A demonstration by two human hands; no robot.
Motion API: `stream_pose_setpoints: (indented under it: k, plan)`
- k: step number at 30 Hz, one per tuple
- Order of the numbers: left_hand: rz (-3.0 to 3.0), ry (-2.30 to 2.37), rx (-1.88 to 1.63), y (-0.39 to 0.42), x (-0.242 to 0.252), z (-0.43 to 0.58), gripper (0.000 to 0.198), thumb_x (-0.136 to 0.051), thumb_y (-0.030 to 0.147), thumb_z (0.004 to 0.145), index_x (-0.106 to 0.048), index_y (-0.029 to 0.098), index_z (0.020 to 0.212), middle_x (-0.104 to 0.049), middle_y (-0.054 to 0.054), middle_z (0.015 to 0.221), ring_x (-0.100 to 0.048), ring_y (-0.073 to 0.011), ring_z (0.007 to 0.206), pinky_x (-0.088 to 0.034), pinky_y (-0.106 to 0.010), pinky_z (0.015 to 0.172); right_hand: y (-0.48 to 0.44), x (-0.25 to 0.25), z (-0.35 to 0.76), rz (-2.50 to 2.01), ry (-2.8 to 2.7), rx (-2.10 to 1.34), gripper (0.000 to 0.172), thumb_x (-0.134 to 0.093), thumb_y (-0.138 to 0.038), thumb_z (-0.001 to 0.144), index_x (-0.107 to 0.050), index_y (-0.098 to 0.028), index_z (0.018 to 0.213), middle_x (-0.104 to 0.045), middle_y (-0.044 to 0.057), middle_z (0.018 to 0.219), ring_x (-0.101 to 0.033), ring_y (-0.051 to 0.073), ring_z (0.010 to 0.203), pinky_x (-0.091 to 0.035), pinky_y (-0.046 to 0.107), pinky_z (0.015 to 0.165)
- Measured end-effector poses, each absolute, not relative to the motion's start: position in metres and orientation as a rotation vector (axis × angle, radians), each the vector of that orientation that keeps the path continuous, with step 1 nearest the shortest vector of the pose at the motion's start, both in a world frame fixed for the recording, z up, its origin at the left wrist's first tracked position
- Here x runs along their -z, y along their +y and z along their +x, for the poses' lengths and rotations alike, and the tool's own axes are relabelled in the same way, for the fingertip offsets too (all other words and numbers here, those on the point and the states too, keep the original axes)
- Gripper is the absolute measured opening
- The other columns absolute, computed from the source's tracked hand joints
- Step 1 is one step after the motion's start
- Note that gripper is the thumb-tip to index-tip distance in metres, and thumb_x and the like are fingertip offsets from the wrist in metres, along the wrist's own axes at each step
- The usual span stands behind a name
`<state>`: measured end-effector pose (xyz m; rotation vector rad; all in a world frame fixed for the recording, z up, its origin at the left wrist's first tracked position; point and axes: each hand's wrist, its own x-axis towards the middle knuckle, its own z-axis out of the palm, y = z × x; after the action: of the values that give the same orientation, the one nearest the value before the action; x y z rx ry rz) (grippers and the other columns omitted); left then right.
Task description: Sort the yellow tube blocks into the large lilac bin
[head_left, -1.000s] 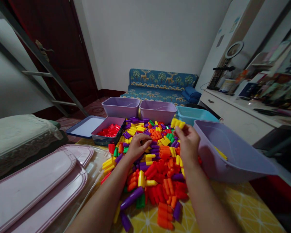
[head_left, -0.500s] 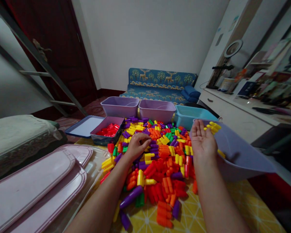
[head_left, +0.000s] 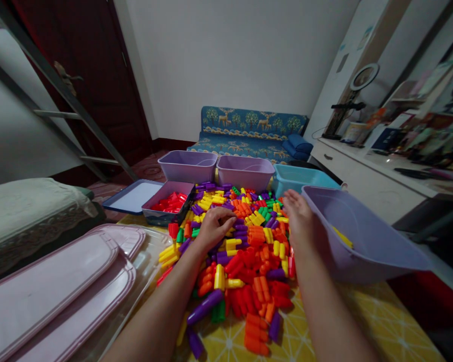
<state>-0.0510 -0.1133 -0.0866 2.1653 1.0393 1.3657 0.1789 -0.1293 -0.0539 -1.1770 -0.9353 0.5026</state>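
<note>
Bright plastic pieces point(head_left: 255, 236) lay heaped left of a large purple bin point(head_left: 377, 226). Just beside the bin, the right hand point(head_left: 300, 216) was stretched wide; farther left of it, the left hand point(head_left: 217, 226) curled loosely, its hold unclear.

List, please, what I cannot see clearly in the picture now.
All in the head view:
Left hand: its back hides whether it holds anything.
Right-side purple tub: near wall hides part of its inside.
Blue tub: front wall hides its bottom.
Small things on the cabinet: blurred.
Forearms: cut off by bottom edge.
</note>
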Motion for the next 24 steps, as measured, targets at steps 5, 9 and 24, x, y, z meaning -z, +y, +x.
stream_pose_setpoints:
  k: [5, 9, 24]
  plan:
    - [2.166, 1.048, -1.387, -0.114, 0.086, -0.051, 0.008, -0.064, 0.02, 0.079, -0.071, 0.017, 0.08, -0.073, -0.005, 0.083, -0.066, -0.0174, 0.079, -0.048, -0.029, 0.075, -0.127, 0.083, 0.166, -1.714, -1.611, -0.048, 0.044, -0.049, -0.017, 0.081, -0.058, -0.016, 0.124, -0.059, 0.013, 0.13, -0.05, 0.027, 0.124, -0.034, 0.045, 0.108]
    - [2.174, 1.036, -1.371, -0.113, 0.086, -0.051, 0.008, -0.064, 0.02, 0.08, -0.071, 0.017, 0.08, -0.073, -0.004, 0.081, -0.066, -0.0166, 0.077, -0.048, -0.029, 0.073, -0.132, 0.081, 0.166, -1.944, -1.797, 0.048, 0.041, -0.046, -0.017, 0.086, -0.061, -0.019, 0.124, -0.065, 0.011, 0.12, -0.057, 0.026, 0.112, -0.042, 0.038, 0.098]
    - [2.189, 1.049, -1.325, -0.114, 0.086, -0.052, 0.012, -0.062, 0.026, 0.083, -0.072, 0.019, 0.085, -0.073, -0.005, 0.085, -0.065, -0.0168, 0.08, -0.047, -0.029, 0.076, -0.134, 0.067, 0.155, -1.519, -1.503, -0.193, 0.025, -0.06, -0.032, 0.077, -0.068, -0.018, 0.095, -0.071, 0.008, 0.092, -0.064, 0.021, 0.08, -0.05, 0.035, 0.075]
